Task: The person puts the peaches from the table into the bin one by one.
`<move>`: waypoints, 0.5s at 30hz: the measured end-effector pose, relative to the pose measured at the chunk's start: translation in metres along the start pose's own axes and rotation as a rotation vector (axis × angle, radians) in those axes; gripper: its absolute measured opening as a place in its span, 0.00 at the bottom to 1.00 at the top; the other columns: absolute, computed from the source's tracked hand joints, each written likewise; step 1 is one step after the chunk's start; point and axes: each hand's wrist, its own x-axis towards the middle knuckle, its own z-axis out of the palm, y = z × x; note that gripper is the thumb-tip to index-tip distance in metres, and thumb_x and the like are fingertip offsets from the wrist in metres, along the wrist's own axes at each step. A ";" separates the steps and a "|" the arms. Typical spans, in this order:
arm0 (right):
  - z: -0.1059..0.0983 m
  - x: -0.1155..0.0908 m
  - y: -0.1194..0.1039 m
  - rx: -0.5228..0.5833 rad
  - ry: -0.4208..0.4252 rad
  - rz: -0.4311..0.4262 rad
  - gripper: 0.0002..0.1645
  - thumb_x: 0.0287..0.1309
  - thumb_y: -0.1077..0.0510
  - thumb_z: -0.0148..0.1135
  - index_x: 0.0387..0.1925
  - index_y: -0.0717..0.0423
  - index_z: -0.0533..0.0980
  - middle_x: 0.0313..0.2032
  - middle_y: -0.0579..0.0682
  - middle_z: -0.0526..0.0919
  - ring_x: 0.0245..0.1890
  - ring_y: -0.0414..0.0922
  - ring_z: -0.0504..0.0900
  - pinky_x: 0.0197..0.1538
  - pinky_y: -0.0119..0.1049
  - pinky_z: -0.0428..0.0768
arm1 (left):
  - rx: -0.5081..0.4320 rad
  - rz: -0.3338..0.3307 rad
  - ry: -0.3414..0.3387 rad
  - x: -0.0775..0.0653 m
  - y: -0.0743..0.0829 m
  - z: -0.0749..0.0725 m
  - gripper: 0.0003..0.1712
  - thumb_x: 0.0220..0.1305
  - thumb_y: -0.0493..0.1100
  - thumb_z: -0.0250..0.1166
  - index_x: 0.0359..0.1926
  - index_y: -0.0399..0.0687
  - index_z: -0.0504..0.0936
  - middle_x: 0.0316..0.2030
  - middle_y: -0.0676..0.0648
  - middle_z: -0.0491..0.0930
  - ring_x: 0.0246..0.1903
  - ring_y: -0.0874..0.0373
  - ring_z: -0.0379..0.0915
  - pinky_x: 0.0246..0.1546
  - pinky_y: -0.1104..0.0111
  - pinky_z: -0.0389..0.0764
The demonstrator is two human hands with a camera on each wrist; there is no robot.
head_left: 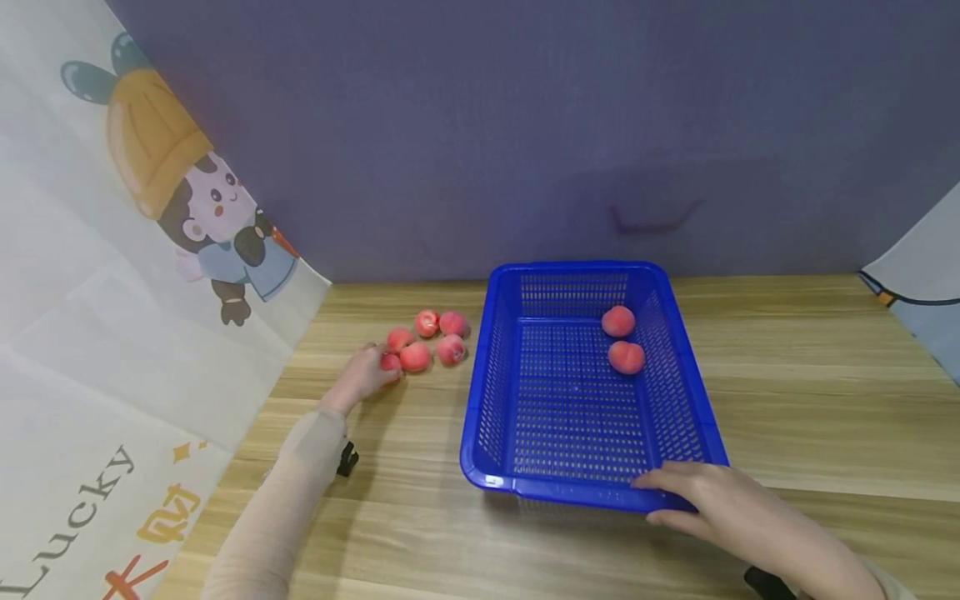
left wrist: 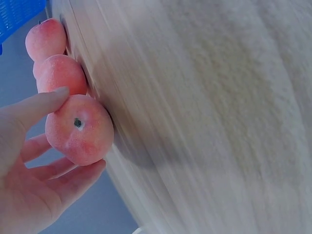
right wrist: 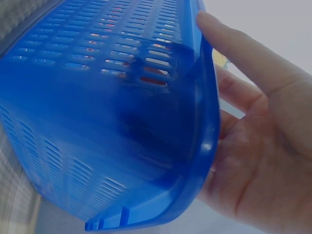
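My left hand grips a pinkish-red peach at the near left of a small group on the table. In the left wrist view the thumb lies on one side of it and the fingers curl round the other, with its stem hollow facing the camera. Right behind it sits another peach. A blue plastic basket stands in the middle, with two peaches inside, one farther back and one nearer. At its near right corner my right hand holds the rim, thumb outside and fingers over the edge.
Several more peaches, among them one at the back, lie left of the basket on the wood-grain table. A dark grey panel rises behind it. A white printed sheet borders the left side, and a black cable runs at the far right.
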 end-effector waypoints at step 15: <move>0.000 0.001 0.000 0.006 -0.014 0.014 0.15 0.50 0.46 0.60 0.39 0.46 0.78 0.37 0.45 0.81 0.38 0.51 0.79 0.38 0.48 0.76 | 0.014 0.020 0.010 -0.001 0.001 -0.007 0.28 0.48 0.41 0.64 0.49 0.28 0.71 0.37 0.33 0.72 0.32 0.47 0.70 0.35 0.58 0.74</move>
